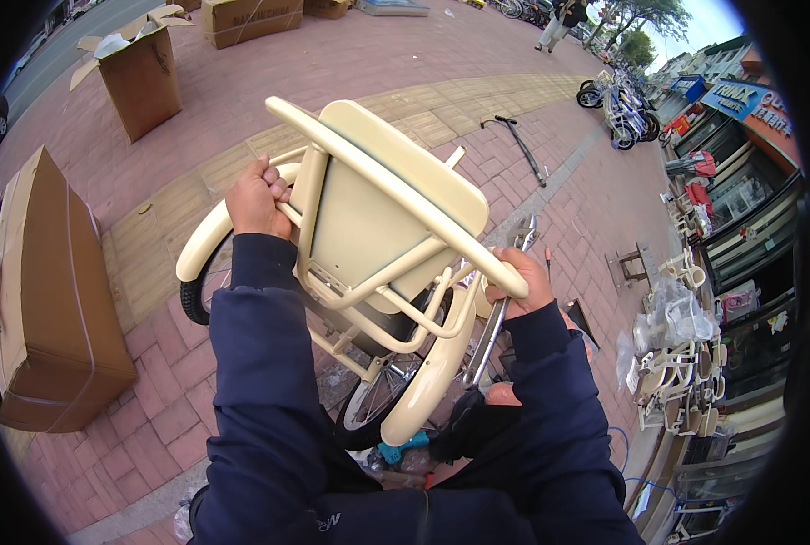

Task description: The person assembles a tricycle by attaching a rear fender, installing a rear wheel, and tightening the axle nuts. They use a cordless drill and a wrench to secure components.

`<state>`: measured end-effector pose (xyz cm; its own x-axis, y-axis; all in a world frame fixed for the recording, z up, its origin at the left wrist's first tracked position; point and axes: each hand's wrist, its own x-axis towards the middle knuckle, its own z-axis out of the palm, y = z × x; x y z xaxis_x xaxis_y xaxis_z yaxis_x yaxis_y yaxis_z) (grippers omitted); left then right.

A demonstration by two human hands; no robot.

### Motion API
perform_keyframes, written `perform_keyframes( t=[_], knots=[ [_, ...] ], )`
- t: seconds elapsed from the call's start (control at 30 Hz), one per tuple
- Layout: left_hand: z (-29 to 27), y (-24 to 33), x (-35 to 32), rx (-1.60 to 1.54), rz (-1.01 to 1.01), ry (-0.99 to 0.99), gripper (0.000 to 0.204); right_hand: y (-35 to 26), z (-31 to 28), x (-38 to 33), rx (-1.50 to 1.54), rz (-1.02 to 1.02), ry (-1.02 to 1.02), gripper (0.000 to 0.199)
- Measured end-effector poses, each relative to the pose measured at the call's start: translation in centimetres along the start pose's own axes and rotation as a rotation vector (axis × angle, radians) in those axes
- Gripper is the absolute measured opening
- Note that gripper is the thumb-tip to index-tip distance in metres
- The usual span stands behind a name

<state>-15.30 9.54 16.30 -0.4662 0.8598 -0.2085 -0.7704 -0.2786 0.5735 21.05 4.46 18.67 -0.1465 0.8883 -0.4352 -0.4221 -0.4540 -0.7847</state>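
A cream tubular seat frame (382, 195) with a flat panel is in front of me, tilted, above a wheeled cycle. My left hand (259, 200) is wrapped round a tube on its left side. With closed fingers, my right hand (523, 280) grips the lower right end of the long cream bar. A silver wrench (487, 343) passes by that palm and appears held in the same hand; the exact grip is partly hidden. Below the frame are a wheel with a cream fender (430, 381) and, to the left, another cream fender (207, 238) over a black tyre.
A large cardboard box (64, 300) stands close on the left, and an open one (141, 86) farther off. A black pump-like tool (519, 150) lies on the red paving. Cream parts and clear plastic (677, 318) are piled at right. Bicycles (627, 113) stand beyond.
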Motion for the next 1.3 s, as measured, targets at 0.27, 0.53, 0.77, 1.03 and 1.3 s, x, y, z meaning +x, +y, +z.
perform_keyframes(
  t=[0.27, 0.53, 0.77, 1.03, 1.3],
  knots=[
    [1.2, 2.8, -3.2, -0.087, 0.231, 0.064, 0.024, -5.3, 1.9, 4.9, 0.075, -0.010, -0.113, 0.014],
    [-1.7, 6.6, -3.9, -0.191, 0.394, 0.219, 0.028, -8.4, 11.3, 12.5, -0.167, 0.022, -0.286, 0.013],
    [-1.0, 4.4, -4.4, -0.257, 0.378, 0.287, 0.021, -9.0, 11.6, 15.0, -0.370, -0.015, -0.187, 0.027],
    [0.5, 1.5, -4.6, -0.230, 0.244, 0.068, 0.014, -10.9, 8.8, 7.4, -0.604, -0.389, 0.281, 0.027],
    [-0.2, 2.8, -4.5, 0.249, 0.051, -0.309, 0.029, -7.1, 12.2, 2.7, -0.915, -0.967, 0.068, 0.046]
  ],
)
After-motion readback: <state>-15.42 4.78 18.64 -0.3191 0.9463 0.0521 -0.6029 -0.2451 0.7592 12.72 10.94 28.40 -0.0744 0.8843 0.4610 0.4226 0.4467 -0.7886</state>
